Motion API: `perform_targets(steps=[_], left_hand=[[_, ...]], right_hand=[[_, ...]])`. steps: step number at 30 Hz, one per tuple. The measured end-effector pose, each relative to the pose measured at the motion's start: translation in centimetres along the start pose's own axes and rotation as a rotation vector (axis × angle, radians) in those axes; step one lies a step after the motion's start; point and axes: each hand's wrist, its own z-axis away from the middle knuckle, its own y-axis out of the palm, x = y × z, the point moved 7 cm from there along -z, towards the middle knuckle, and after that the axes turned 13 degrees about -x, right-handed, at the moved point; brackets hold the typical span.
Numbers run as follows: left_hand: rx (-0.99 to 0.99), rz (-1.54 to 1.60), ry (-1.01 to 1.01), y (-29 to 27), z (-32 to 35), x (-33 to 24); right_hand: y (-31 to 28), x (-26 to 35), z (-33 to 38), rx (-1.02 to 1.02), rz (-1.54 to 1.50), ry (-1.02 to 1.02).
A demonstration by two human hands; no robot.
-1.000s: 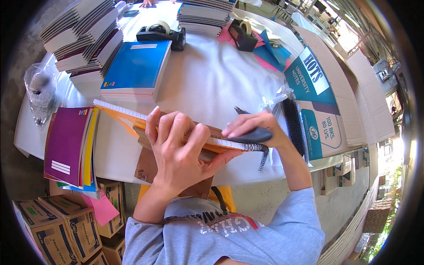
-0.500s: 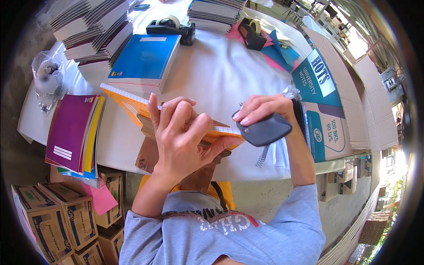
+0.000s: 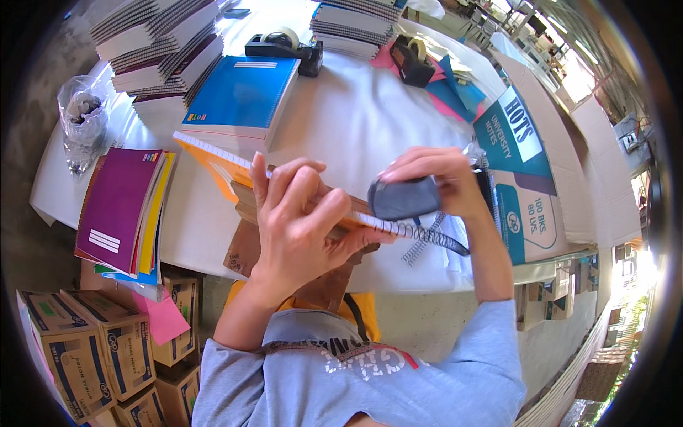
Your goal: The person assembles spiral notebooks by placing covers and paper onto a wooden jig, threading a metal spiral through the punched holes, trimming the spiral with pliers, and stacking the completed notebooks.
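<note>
My left hand (image 3: 299, 228) grips an orange-covered notebook (image 3: 213, 160) held edge-up over the white table (image 3: 341, 121), fingers wrapped over its spiral-bound edge. My right hand (image 3: 434, 178) holds a dark grey rounded tool (image 3: 402, 199) against the right end of that edge. A black wire spiral (image 3: 434, 238) sticks out past the notebook's end, just below the tool. A loose silver spiral (image 3: 420, 245) lies on the table beneath it.
A blue notebook (image 3: 242, 92) lies ahead, stacks of notebooks (image 3: 156, 43) at the far left and back. A purple notebook pile (image 3: 117, 206) sits left. Two tape dispensers (image 3: 284, 46) stand at the back. Printed cartons (image 3: 526, 178) stand right, boxes (image 3: 85, 349) on the floor.
My right hand has lifted the grey tool off the table and brought it up to the notebook's spiral end. The left hand has kept its hold and raised the notebook slightly.
</note>
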Motion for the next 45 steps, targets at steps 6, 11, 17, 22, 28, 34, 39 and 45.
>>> perform_targets(steps=[6, 11, 17, 22, 28, 34, 39, 45], left_hand=[[0.014, 0.035, -0.013, 0.3, 0.0, 0.6], [0.023, 0.143, -0.108, 0.5, -0.1, 1.4], [0.010, 0.161, -0.096, 0.8, -0.2, 1.6], [-0.001, 0.183, -0.095, 0.2, 0.0, 1.5], [0.001, -0.200, -0.074, -1.8, -1.5, 5.1], [-0.039, -0.178, -0.012, -2.2, -2.0, 7.4], [-0.079, -0.166, -0.033, -3.0, -2.4, 7.4], [-0.124, -0.146, -0.047, -4.4, -2.1, 8.5]], right_hand=[[1.3, -0.2, 0.9, -0.012, -0.201, 0.029], [1.0, 2.6, -0.1, -0.060, -0.343, -0.105], [0.9, 1.7, -0.6, -0.117, -0.252, -0.139], [0.9, 2.6, -2.0, -0.111, -0.293, -0.127], [0.7, 2.2, -2.7, -0.260, 0.093, 0.114], [2.7, 3.2, -3.4, -0.166, 0.026, -0.020], [3.4, 2.1, -4.0, -0.074, 0.134, 0.066], [4.9, 3.7, -4.1, -0.076, -0.307, -0.253]])
